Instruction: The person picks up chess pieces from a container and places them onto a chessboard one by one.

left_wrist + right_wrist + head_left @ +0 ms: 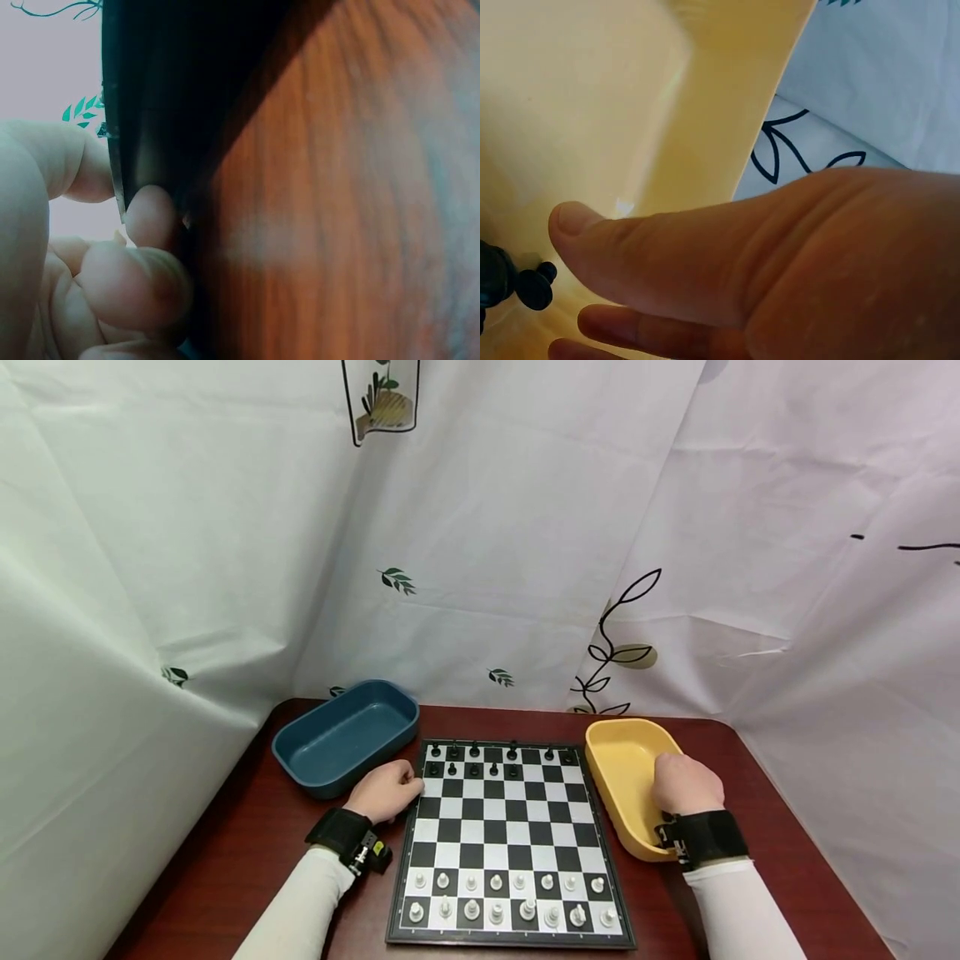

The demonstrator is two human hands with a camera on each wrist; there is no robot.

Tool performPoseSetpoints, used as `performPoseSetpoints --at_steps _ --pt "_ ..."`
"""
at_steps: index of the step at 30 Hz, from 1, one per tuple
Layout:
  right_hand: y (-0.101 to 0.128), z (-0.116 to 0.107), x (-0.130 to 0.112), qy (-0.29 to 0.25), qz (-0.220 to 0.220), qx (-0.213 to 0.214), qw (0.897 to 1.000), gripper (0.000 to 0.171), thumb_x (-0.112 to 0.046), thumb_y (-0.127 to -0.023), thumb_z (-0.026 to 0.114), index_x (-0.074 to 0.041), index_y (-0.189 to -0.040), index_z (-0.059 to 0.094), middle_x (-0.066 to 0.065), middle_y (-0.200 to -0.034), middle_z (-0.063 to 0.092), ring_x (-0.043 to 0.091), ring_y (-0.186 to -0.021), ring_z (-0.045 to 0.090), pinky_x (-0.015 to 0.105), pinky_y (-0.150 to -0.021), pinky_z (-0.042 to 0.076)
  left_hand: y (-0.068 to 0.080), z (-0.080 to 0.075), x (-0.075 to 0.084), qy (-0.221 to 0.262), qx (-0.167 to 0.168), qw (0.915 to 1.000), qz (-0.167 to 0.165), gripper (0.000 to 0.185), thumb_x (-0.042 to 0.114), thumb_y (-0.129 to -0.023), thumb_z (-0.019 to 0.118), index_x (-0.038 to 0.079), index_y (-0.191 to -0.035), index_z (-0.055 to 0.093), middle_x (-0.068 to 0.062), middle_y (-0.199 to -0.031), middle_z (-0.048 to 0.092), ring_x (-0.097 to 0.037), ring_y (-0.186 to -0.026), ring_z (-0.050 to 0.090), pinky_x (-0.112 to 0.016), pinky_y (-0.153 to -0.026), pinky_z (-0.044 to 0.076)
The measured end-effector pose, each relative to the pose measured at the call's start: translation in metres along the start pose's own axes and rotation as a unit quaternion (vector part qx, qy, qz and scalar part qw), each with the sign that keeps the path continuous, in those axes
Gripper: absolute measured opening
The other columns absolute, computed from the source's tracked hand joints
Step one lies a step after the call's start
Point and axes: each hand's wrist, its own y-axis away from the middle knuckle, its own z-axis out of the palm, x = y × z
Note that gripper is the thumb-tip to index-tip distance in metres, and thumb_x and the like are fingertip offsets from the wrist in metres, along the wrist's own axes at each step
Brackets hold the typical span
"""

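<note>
On the desk (225,860), right side, right grip (688,785) spread, apparently empty, beside dark pieces (534,289) in yellow tray (628,743), left grip (384,791) pinching chessboard (495,831) by its edge; piece-picking seems underway, next wanting a neat pinch.

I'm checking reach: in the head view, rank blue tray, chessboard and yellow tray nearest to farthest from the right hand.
1. Yellow tray, with the right hand over it.
2. Chessboard, left of that tray.
3. Blue tray, at the back left.
</note>
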Motion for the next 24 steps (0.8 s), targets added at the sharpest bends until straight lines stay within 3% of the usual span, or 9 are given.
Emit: performPoseSetpoints --at_steps 6,11,24 --pt "0.002 0.003 0.001 0.001 0.017 0.000 1.000 0.012 0.004 -0.088 0.058 -0.003 -0.080 0.064 0.017 -0.076 0.065 0.033 -0.065 0.060 0.054 -0.050 0.052 0.001 0.001 0.000 0.000 0.001 1.0000 0.002 0.022 0.027 -0.100 0.065 0.016 -0.082 0.060 -0.003 -0.064 0.057 -0.021 -0.045 0.057 -0.035 -0.048 0.043" --pt "0.000 0.005 0.003 -0.010 0.025 -0.026 0.999 0.012 0.003 -0.087 0.058 -0.005 -0.079 0.062 0.015 -0.077 0.065 0.033 -0.065 0.061 0.054 -0.052 0.052 0.000 0.000 -0.001 -0.001 0.003 1.0000 0.001 0.022 0.028 -0.100 0.065 0.016 -0.082 0.061 -0.003 -0.065 0.057 -0.021 -0.045 0.057 -0.035 -0.048 0.043" --pt "-0.005 0.014 0.008 -0.025 -0.003 -0.035 0.999 0.014 0.006 -0.089 0.054 -0.003 -0.081 0.061 0.017 -0.082 0.063 0.033 -0.072 0.059 0.053 -0.059 0.053 0.001 0.001 0.001 -0.004 0.001 1.0000 -0.005 0.022 0.027 -0.100 0.065 0.015 -0.082 0.061 -0.003 -0.064 0.057 -0.022 -0.045 0.057 -0.035 -0.048 0.043"
